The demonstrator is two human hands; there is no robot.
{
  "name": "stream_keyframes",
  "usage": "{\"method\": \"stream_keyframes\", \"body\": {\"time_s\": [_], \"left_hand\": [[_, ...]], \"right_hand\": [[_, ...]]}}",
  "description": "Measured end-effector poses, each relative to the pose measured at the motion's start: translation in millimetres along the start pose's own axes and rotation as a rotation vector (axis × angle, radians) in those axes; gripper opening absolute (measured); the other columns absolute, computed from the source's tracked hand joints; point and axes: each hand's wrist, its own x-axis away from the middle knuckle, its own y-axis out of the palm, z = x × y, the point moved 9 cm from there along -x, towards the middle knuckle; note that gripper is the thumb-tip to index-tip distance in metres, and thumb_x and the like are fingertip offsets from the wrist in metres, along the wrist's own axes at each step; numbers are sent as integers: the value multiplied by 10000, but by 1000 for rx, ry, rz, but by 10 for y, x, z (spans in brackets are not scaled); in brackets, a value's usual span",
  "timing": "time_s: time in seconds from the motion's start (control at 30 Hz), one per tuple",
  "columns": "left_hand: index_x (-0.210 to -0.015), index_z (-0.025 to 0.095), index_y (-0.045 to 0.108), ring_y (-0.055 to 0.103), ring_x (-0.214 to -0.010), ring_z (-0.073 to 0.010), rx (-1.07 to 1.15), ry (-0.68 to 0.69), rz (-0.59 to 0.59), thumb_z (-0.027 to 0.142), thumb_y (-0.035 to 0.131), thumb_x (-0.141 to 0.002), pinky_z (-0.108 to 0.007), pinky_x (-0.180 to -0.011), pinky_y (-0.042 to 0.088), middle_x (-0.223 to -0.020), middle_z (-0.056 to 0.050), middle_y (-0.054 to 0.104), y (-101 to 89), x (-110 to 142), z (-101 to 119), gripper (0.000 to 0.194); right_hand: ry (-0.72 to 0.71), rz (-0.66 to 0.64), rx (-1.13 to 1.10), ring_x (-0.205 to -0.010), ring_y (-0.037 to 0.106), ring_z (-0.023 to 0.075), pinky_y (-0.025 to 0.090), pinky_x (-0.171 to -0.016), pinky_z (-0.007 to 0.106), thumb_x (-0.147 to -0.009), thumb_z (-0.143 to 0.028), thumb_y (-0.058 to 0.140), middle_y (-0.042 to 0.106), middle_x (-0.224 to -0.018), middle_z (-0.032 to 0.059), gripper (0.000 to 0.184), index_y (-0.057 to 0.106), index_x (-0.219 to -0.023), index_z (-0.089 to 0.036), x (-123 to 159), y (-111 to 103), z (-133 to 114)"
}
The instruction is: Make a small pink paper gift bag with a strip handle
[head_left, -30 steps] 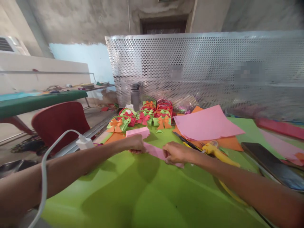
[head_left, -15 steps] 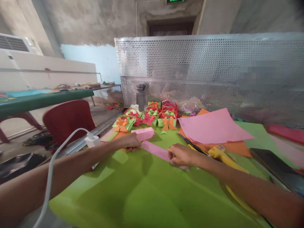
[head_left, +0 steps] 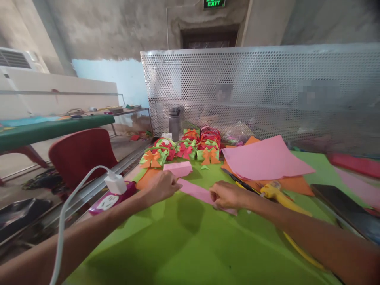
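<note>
A narrow pink paper strip (head_left: 194,190) lies slantwise on the green table surface (head_left: 184,245) between my hands. My left hand (head_left: 164,185) is closed, its fingertips pinching the strip's far left end. Over the lower right part of the strip, my right hand (head_left: 226,194) is curled and pressed down, and the strip's tip shows beneath it. What the curled fingers cover is hidden. Just beyond my left hand sits a folded pink paper piece (head_left: 178,169), block-shaped.
Small green and red paper baskets with bows (head_left: 185,150) cluster at the back, near a grey bottle (head_left: 174,124). Pink sheets (head_left: 267,158), a yellow glue gun (head_left: 274,192) and a dark tablet-like device (head_left: 341,206) lie right. A power strip (head_left: 103,204) sits left.
My left hand has turned at the strip's end, with its wrist lower and its forearm nearer to me, uncovering the power strip. The right hand stays in place. The view has tilted up slightly.
</note>
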Motion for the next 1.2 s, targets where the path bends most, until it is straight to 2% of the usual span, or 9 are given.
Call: {"method": "stream_keyframes", "body": {"time_s": [0.1, 0.17, 0.4, 0.63, 0.93, 1.2], "left_hand": [[-510, 156, 513, 446, -506, -104, 3, 75, 2, 325, 499, -701, -217, -479, 276, -519, 18, 481, 116, -43, 193, 256], [-526, 157, 542, 448, -506, -105, 10, 89, -34, 323, 531, -676, -216, -475, 277, -523, 18, 495, 202, -108, 232, 224], [-413, 161, 463, 359, -418, -84, 49, 76, -184, 446, 641, -562, -216, -420, 227, -401, 50, 364, 371, -267, 114, 367], [-420, 155, 497, 362, -378, -75, 135, 52, -294, 488, 663, -531, -210, -384, 235, -389, 44, 408, 446, -281, 79, 388], [-480, 152, 512, 385, -352, -63, 259, 4, -379, 316, 631, -574, -178, -352, 277, -387, 48, 457, 391, -199, -27, 224], [-490, 165, 464, 373, -310, -68, 285, -74, -359, 311, 602, -614, -184, -321, 295, -371, 56, 440, 267, -143, -281, 237]], "right_hand": [[-27, -12, 15, -686, 564, 142, 327, -531, 195, -605, -172, 606, 661, -752, 32, 179, 656, -776, -159, 2, -16, -28], [-47, -16, 22, -708, 560, 144, 327, -547, 198, -617, -171, 601, 659, -780, 30, 220, 652, -831, -164, 6, -20, -35], [-103, -110, 16, -626, 532, 109, 304, -504, 186, -621, -149, 587, 633, -695, -7, 146, 648, -752, -166, -1, 40, -16], [-124, -209, 24, -547, 489, 103, 280, -466, 198, -624, -195, 603, 580, -586, -21, 76, 630, -685, -158, -87, 60, -46], [-150, -157, 10, -533, 461, 96, 257, -453, 201, -616, -210, 600, 519, -567, -45, 64, 607, -668, -173, -90, 65, -26], [-158, -153, 5, -526, 458, 92, 258, -447, 197, -607, -191, 576, 506, -547, -48, 58, 608, -649, -168, -61, 51, -38]]}}
